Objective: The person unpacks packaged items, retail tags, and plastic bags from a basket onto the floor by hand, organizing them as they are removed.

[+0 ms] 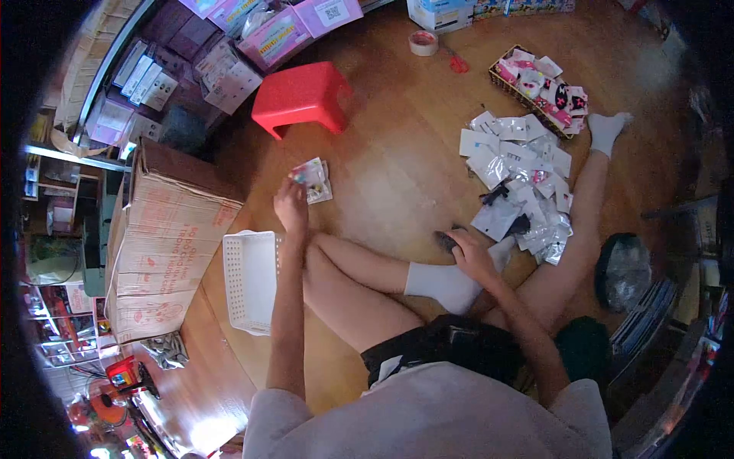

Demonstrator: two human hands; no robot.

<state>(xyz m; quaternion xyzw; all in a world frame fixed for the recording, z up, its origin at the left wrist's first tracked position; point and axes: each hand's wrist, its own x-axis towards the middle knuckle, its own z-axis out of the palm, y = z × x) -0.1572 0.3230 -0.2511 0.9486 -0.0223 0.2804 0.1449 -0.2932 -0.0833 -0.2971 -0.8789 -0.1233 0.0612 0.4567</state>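
Note:
My left hand (290,206) reaches forward over the floor, its fingers closed at the edge of a small clear plastic packet (315,180) with little coloured items inside. Close to my bent leg, my right hand (472,254) has its fingers closed on a small dark object (445,242) whose kind I cannot make out. Just beyond that hand lies a spread pile of clear packets with white cards (520,157). A black clip-like item (495,193) rests on the pile.
A white perforated basket (251,325) and a large cardboard box (164,252) stand at left. Ahead are a red plastic stool (298,92), a tape roll (423,43) and red scissors (458,63). A wicker basket (524,99) of packets sits near my outstretched foot.

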